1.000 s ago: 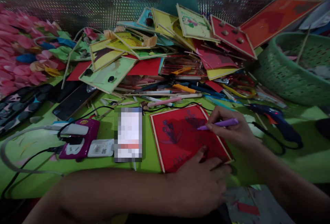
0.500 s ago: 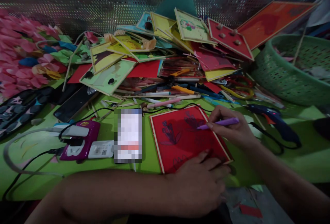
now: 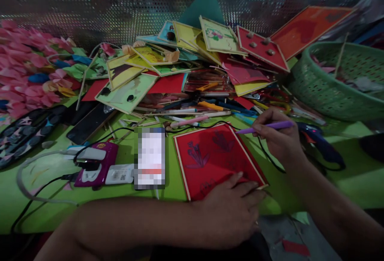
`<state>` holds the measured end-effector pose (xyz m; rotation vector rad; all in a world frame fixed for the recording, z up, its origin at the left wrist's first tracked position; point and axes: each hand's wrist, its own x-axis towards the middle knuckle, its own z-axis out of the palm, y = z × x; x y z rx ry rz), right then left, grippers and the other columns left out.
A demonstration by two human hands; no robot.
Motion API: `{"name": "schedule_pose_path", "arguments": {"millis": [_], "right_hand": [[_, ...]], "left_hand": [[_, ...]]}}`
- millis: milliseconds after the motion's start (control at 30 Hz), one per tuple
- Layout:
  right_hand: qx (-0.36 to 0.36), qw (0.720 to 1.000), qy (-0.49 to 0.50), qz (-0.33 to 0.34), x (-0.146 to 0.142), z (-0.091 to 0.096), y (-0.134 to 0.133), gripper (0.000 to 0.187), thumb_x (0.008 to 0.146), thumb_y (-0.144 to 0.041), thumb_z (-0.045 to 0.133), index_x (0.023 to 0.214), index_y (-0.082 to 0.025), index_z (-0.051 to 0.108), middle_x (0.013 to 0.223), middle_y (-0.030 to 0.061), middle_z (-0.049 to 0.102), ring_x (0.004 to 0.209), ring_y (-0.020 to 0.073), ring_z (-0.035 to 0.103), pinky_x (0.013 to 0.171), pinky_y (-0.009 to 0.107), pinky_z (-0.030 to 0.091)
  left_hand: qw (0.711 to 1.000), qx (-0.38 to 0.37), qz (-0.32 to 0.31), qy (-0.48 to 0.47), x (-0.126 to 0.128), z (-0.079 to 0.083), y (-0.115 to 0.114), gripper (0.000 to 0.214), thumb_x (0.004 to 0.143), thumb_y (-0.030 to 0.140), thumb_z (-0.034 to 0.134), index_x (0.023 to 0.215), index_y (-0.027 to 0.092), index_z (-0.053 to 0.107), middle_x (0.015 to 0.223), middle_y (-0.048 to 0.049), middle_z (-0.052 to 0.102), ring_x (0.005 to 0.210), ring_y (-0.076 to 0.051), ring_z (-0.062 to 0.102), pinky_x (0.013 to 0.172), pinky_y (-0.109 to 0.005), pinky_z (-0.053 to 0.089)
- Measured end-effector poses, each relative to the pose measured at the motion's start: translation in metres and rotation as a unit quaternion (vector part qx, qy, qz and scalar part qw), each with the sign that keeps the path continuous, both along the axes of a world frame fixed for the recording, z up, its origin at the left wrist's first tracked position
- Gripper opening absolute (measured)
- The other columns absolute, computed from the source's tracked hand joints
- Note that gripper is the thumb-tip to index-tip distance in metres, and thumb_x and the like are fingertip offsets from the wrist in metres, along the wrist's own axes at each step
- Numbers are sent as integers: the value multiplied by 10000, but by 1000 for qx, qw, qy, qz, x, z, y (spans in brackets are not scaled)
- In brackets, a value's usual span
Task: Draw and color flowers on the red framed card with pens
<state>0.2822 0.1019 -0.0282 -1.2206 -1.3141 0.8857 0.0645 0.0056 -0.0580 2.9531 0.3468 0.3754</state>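
Note:
A red card (image 3: 192, 181) framed with thin wooden sticks lies on the green table, bearing purple flower drawings and fainter dark outlines. Flat across its lower edge rests my left hand (image 3: 232, 209), fingers stretched out. My right hand (image 3: 277, 139) pinches a purple marker (image 3: 277, 125) above the card's upper right edge. The marker's tip points left, close to the frame; whether it touches cannot be made out.
A blurred-out phone (image 3: 151, 159) and a purple power socket (image 3: 100, 165) with cables lie left. Behind are heaped framed cards (image 3: 127, 93), pens and sticks. A glue gun (image 3: 324, 145) and green basket (image 3: 333, 93) stand right; pink paper flowers (image 3: 24, 69) are far left.
My right hand has moved right and slightly up with the marker, off the second flower drawing. My left hand stays on the card. The view has shifted slightly.

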Motion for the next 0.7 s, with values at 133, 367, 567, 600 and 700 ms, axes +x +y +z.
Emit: {"name": "schedule_pose_path", "arguments": {"millis": [133,367,567,600,700], "right_hand": [[-7,1000,2,-17,1,2,6,236,734,-306,867,735,-207,653,594,-45,579,526,115,523,530,269,376],[14,999,-8,-29,5,2,10,173,728,-254,808,721,-216,639,612,-39,606,536,114,544,526,268,379],[22,999,-16,-42,6,3,13,197,715,-274,814,720,-220,625,627,-35,590,544,126,540,525,273,386],[23,999,-19,-45,6,4,13,195,713,-273,814,719,-220,627,616,-34,589,539,126,534,519,271,375],[28,998,-23,-57,7,5,13,181,694,-268,806,710,-215,633,598,-30,598,525,125,531,503,264,353]], "left_hand": [[999,24,-13,-22,-2,5,0,428,1071,364,373,1154,200,759,1548,-90,594,1487,-260,494,1226,-489,315],[994,-12,-96,-48,-5,24,-9,388,1070,360,381,1060,161,714,1296,-100,716,1110,-201,692,1047,-414,467],[989,-67,-116,-58,3,30,-20,368,1054,412,448,881,173,667,887,-43,729,721,-157,683,686,-346,501],[989,-72,-118,-49,5,31,-21,362,1049,417,462,876,176,668,866,-39,727,706,-153,682,637,-331,483],[990,-76,-120,-24,9,36,-25,346,1043,411,478,875,184,679,848,-43,732,715,-153,691,595,-316,465]]}}
